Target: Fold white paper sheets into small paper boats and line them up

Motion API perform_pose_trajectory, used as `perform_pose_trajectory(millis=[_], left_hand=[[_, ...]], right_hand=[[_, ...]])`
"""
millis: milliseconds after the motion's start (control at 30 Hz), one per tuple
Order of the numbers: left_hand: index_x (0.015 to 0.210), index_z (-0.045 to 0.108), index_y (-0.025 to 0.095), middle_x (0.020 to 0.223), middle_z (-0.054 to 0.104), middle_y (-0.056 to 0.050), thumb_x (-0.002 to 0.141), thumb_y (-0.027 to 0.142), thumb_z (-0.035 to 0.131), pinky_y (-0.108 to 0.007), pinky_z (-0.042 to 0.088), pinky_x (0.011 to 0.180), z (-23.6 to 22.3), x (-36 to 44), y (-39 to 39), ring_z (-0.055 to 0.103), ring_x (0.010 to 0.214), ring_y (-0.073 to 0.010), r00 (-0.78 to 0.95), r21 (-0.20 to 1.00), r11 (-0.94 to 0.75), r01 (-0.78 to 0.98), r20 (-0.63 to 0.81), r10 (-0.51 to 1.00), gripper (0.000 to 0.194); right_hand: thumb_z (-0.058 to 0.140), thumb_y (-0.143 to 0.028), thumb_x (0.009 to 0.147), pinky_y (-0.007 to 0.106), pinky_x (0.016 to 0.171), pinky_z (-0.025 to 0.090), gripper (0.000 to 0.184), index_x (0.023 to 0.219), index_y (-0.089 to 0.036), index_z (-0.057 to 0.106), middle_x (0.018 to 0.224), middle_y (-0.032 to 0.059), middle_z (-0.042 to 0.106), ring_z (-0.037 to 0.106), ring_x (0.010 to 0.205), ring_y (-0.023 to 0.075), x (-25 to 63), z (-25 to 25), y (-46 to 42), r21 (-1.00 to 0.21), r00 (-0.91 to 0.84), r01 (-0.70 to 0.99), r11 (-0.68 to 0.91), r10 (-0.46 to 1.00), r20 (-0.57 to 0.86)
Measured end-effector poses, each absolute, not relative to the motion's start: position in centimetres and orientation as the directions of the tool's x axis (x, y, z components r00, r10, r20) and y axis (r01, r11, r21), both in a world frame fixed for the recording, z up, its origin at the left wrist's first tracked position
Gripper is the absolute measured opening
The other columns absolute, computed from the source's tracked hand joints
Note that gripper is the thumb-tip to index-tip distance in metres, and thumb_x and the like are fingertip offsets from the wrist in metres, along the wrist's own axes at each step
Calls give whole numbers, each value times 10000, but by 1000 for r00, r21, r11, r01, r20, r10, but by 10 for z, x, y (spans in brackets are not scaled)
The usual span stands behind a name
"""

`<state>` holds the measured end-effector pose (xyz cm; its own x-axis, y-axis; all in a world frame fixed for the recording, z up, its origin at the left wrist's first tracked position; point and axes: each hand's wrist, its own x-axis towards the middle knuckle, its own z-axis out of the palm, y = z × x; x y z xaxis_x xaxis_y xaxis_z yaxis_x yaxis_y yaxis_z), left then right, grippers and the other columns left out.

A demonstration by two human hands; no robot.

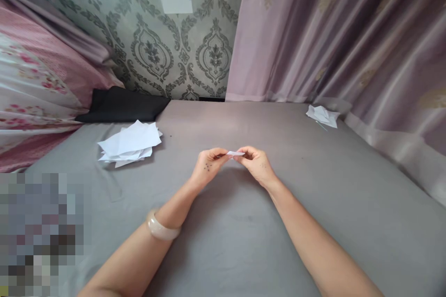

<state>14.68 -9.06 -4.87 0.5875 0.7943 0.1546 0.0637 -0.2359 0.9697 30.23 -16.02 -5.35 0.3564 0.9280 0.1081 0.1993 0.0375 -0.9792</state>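
Observation:
A small white piece of paper (pixel 236 153), seemingly folded, is pinched between my two hands above the grey sheet (pixel 230 241). My left hand (pixel 208 164) grips its left end with thumb and fingers closed. On its right end, the thumb and fingertips of my right hand (pixel 257 163) are closed too. To the left lies a loose stack of white paper sheets (pixel 130 141). A smaller pile of white paper (pixel 323 115) rests at the far right, with a thin light stick-like object (pixel 321 125) beside it.
Black folded cloth (pixel 127 104) lies at the back left, near floral pink fabric (pixel 31 83). A patterned wall (pixel 181 51) with a white switch plate (pixel 176 0) stands behind. Mauve curtains (pixel 313 32) hang along the right. The lower left corner is pixelated.

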Motion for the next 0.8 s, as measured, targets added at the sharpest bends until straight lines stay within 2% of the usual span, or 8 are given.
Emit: perform_pose_trajectory(millis=[67, 167, 233, 333, 433, 500, 600, 800], left_hand=[[833, 715, 195, 821, 692, -58, 837, 286, 577, -308, 474, 786, -53, 146, -90, 626, 798, -192, 603, 866, -480, 139, 311, 735, 165], [965, 684, 216, 1080, 668, -94, 899, 210, 463, -342, 437, 937, -58, 145, -89, 601, 1027, -211, 695, 679, -720, 145, 448, 562, 231], [1023, 654, 204, 1142, 634, -112, 912, 154, 391, -354, 434, 957, -61, 145, -90, 569, 1084, -210, 763, 575, -802, 162, 443, 471, 289], [1021, 642, 175, 1096, 620, -126, 886, 86, 358, -365, 464, 904, -63, 141, -94, 554, 1046, -225, 851, 422, -881, 214, 362, 380, 326], [1017, 644, 160, 1042, 606, -125, 825, 50, 398, -369, 469, 877, -66, 136, -97, 537, 1000, -237, 895, 323, -920, 222, 306, 323, 331], [1037, 643, 157, 1041, 599, -121, 781, 37, 427, -363, 464, 882, -68, 133, -96, 535, 978, -234, 888, 345, -914, 213, 322, 329, 356], [1021, 659, 167, 1035, 604, -114, 770, 74, 479, -339, 468, 854, -71, 131, -91, 557, 931, -219, 839, 479, -849, 225, 347, 418, 323], [942, 699, 172, 944, 623, -99, 763, 234, 624, -300, 466, 750, -62, 133, -78, 574, 750, -175, 830, 677, -695, 241, 229, 509, 203]], right_hand=[[618, -222, 758, 294, 755, 446, 39, 756, -202, 651, 797, 16, 638, 588, 768, 157, 305, -57, -161, -896, 329, 428, 122, 902, 280], [486, -89, 793, 303, 823, 443, 212, 819, -212, 657, 902, 43, 628, 586, 883, 172, 309, -58, -166, -698, 205, 689, 195, 871, 446], [423, -50, 818, 307, 834, 442, 291, 879, -212, 656, 938, 59, 625, 573, 920, 180, 310, -57, -172, -579, 127, 796, 176, 887, 444], [411, -43, 846, 323, 838, 436, 308, 937, -208, 655, 972, 78, 621, 546, 943, 199, 311, -56, -184, -394, -23, 903, 173, 934, 357], [409, -9, 822, 328, 831, 438, 357, 981, -211, 657, 1014, 83, 620, 528, 956, 205, 312, -55, -195, -315, -119, 928, 200, 959, 257], [398, 10, 795, 327, 841, 441, 403, 1019, -206, 654, 1068, 84, 614, 520, 993, 206, 311, -55, -200, -332, -112, 924, 192, 963, 245], [419, -3, 767, 333, 878, 438, 436, 1090, -203, 632, 1110, 74, 612, 519, 1022, 205, 307, -56, -202, -388, -80, 904, 180, 962, 261], [530, -134, 784, 351, 887, 444, 319, 1074, -205, 641, 1096, 77, 613, 539, 1002, 213, 300, -57, -199, -453, 16, 884, 113, 962, 271]])
